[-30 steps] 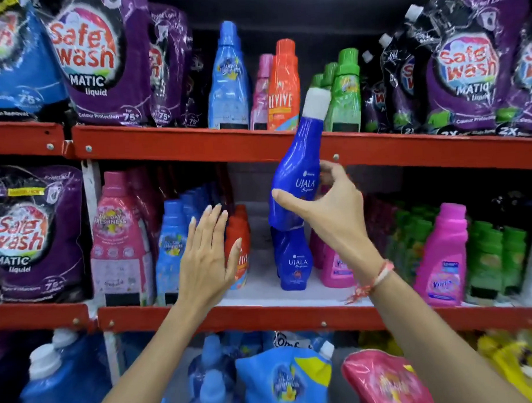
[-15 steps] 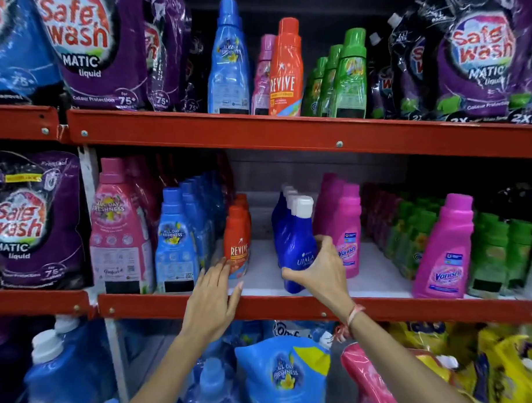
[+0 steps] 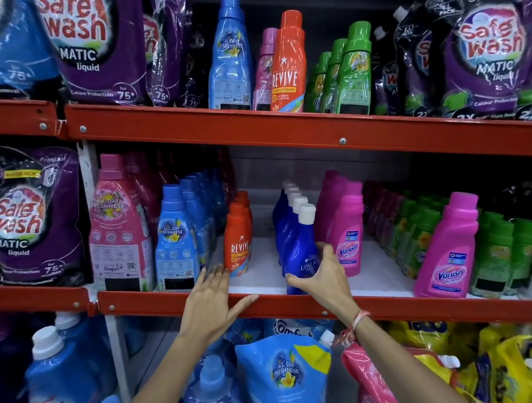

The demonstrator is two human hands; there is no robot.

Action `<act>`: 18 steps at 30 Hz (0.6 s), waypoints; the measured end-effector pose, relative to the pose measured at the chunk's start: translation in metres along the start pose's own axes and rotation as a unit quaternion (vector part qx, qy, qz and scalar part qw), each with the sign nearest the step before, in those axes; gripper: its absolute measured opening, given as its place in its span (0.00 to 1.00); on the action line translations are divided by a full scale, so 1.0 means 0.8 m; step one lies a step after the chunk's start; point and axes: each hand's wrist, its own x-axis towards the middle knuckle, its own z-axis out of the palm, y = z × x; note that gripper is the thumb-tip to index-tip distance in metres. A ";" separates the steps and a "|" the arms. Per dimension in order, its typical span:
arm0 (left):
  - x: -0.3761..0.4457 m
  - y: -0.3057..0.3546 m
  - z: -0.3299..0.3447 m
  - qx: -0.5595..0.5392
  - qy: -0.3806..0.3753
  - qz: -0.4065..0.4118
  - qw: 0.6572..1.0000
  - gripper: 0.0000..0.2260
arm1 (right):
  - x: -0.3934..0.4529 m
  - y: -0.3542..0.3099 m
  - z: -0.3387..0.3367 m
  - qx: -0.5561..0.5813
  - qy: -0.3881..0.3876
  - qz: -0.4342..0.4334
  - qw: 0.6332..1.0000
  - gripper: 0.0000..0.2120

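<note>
Ujala bottle (image 3: 301,254), deep blue with a white cap (image 3: 306,213), standing upright at the front of its row on the middle shelf (image 3: 428,311), just behind the red lip. Gripped low on the body by the right hand (image 3: 324,277): thumb on the 9 o'clock side, fingers curled round the 3 o'clock side, so wrapped on the bottle and not yet let go. Meanwhile left hand (image 3: 211,299) flat, fingers straight, lying over the shelf lip at about 8 o'clock from the bottle, holding nothing. Orange Revive bottle (image 3: 239,247) near at 9 o'clock, pink Vanish bottle (image 3: 347,243) just beside at 3 o'clock, nearly touching the fingers.

Handling guess: rigid glossy plastic, probably full, so fairly hefty for its size and a bit slick. Narrow up top with a twisted waist, so likely tippy if nudged up high. Best taken round the fat lower half or the waist, never by the cap. Worth keeping knuckles off the Vanish when sliding out, or risking a domino down that pink row.
</note>
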 end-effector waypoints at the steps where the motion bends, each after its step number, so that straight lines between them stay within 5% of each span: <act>1: 0.000 0.000 -0.001 0.004 -0.002 -0.003 1.000 0.41 | -0.001 0.000 -0.001 0.001 -0.002 -0.003 1.000 0.41; 9: -0.001 0.002 -0.007 0.022 -0.021 -0.006 1.000 0.41 | -0.008 -0.006 -0.014 -0.017 -0.061 -0.003 0.998 0.43; 18: -0.002 0.002 -0.005 0.023 -0.001 -0.009 1.000 0.40 | -0.003 -0.108 -0.070 -0.007 0.150 -0.232 0.961 0.13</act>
